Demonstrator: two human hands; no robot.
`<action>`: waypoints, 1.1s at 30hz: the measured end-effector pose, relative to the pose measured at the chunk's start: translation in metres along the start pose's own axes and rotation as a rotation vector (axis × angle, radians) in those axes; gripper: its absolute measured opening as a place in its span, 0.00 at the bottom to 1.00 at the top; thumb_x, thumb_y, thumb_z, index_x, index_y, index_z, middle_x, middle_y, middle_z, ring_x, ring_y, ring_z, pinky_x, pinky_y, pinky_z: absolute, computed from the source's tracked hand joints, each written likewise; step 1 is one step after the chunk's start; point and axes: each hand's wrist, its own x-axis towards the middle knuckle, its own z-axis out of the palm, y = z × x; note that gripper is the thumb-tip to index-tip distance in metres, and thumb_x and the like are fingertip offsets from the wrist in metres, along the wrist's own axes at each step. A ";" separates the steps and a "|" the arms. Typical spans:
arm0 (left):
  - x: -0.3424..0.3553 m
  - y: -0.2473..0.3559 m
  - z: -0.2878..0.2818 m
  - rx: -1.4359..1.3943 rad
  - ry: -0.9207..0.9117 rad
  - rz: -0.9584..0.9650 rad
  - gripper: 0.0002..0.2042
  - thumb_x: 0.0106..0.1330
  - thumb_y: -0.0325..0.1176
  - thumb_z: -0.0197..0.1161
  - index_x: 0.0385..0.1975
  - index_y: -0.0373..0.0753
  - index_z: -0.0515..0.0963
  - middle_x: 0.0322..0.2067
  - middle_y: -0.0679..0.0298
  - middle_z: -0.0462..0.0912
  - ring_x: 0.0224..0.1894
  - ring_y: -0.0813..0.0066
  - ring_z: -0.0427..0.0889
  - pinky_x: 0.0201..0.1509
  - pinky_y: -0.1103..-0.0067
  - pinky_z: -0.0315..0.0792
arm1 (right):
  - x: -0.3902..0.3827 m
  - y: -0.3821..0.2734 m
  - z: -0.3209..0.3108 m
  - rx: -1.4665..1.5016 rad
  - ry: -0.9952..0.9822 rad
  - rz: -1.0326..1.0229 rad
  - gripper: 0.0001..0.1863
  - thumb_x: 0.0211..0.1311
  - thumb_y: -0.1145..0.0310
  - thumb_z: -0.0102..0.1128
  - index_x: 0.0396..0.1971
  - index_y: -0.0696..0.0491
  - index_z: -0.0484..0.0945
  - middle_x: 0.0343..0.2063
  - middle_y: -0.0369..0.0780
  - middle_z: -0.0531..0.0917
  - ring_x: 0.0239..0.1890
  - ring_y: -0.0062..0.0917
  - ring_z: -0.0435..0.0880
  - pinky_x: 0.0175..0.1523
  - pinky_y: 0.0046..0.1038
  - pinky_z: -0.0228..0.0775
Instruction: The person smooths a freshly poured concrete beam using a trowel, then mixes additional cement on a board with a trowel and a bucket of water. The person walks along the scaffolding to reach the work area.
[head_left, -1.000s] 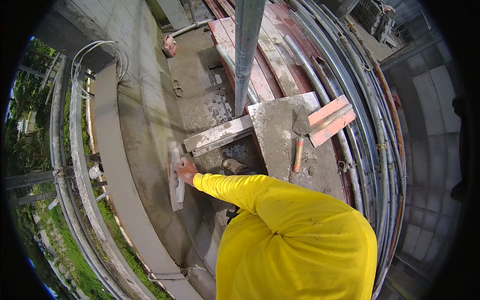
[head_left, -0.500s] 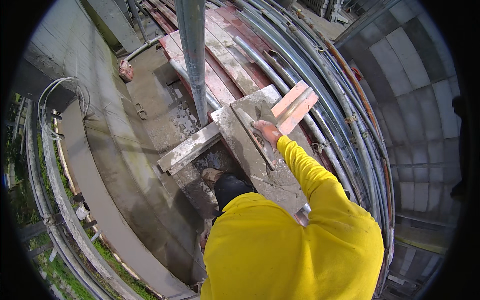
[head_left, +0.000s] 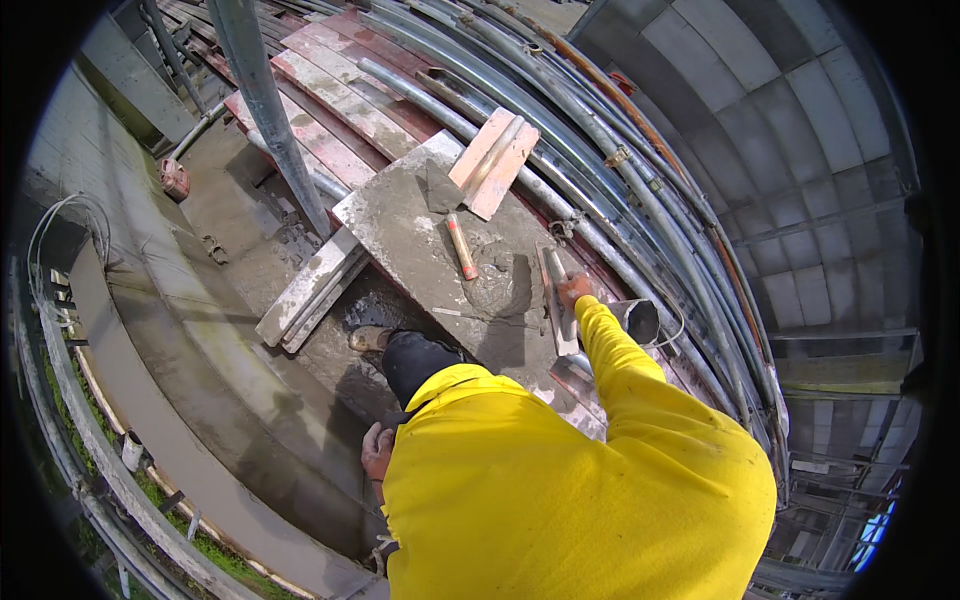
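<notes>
My right hand (head_left: 576,289) is closed round a long plastering trowel (head_left: 557,305) at the right edge of a mortar-smeared board (head_left: 390,208). A mound of wet grey mortar (head_left: 500,288) lies on the board, left of that hand. Beyond it rests a pointed trowel (head_left: 461,246) with a red handle and a dark triangular blade. At the board's far edge sits a pinkish hand float (head_left: 495,163). Low beside my yellow-sleeved body, my left hand (head_left: 377,450) shows with loosely bent fingers and nothing visible in them; part of it is hidden.
An upright steel pole (head_left: 262,105) stands beyond the board. Long metal pipes (head_left: 610,150) curve along the right, next to a dark-mouthed pail (head_left: 640,322). Timber (head_left: 312,288) sticks out under the board. A concrete wall (head_left: 190,290) runs along the left; a red container (head_left: 174,179) stands farther off.
The view has swung, shifting the scene leftward. My right hand has carried the plastering trowel off the board's middle to its right edge, uncovering the red handle. More of my left hand shows.
</notes>
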 end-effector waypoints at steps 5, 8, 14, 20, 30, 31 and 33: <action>-0.038 0.103 0.018 -0.203 0.041 -0.140 0.21 0.74 0.34 0.63 0.64 0.35 0.75 0.48 0.61 0.84 0.47 0.75 0.82 0.51 0.78 0.76 | -0.016 0.090 0.032 0.069 0.156 0.264 0.25 0.58 0.57 0.66 0.50 0.59 0.83 0.52 0.53 0.85 0.56 0.46 0.85 0.62 0.39 0.76; -0.055 0.149 0.020 -0.071 0.025 -0.118 0.22 0.75 0.38 0.62 0.65 0.36 0.74 0.51 0.61 0.83 0.52 0.72 0.81 0.56 0.74 0.73 | -0.037 0.117 0.045 0.119 0.091 0.308 0.21 0.55 0.59 0.70 0.43 0.60 0.86 0.50 0.51 0.87 0.56 0.45 0.86 0.61 0.39 0.77; -0.072 0.191 0.010 -0.036 0.021 -0.023 0.24 0.75 0.39 0.61 0.67 0.36 0.71 0.52 0.60 0.84 0.53 0.70 0.83 0.57 0.77 0.74 | -0.053 0.143 0.093 0.237 0.124 0.553 0.23 0.51 0.62 0.75 0.44 0.60 0.85 0.50 0.53 0.86 0.55 0.45 0.86 0.60 0.40 0.78; -0.075 0.201 0.007 0.078 0.036 -0.077 0.23 0.76 0.38 0.59 0.67 0.37 0.71 0.50 0.60 0.85 0.51 0.73 0.83 0.56 0.77 0.74 | -0.054 0.165 0.139 0.211 0.169 0.484 0.20 0.54 0.59 0.71 0.40 0.59 0.86 0.43 0.52 0.89 0.49 0.47 0.88 0.55 0.39 0.80; -0.063 0.201 -0.003 0.118 0.040 0.025 0.22 0.77 0.37 0.58 0.66 0.33 0.72 0.48 0.58 0.85 0.47 0.71 0.84 0.51 0.76 0.77 | -0.041 0.099 0.152 0.154 0.377 0.366 0.23 0.55 0.62 0.67 0.49 0.55 0.76 0.49 0.52 0.78 0.56 0.50 0.77 0.61 0.44 0.72; -0.062 0.199 -0.006 0.114 0.052 0.028 0.22 0.77 0.37 0.58 0.65 0.33 0.72 0.48 0.58 0.85 0.47 0.71 0.84 0.51 0.76 0.77 | -0.041 0.078 0.141 0.189 0.422 0.227 0.23 0.57 0.61 0.65 0.51 0.54 0.77 0.49 0.52 0.79 0.56 0.50 0.77 0.62 0.45 0.71; -0.063 0.199 -0.010 0.106 0.082 0.032 0.22 0.77 0.37 0.58 0.65 0.32 0.72 0.47 0.58 0.85 0.46 0.71 0.84 0.50 0.76 0.77 | -0.033 0.018 0.136 0.259 0.503 -0.057 0.24 0.60 0.59 0.61 0.54 0.53 0.78 0.50 0.53 0.80 0.57 0.51 0.77 0.63 0.47 0.70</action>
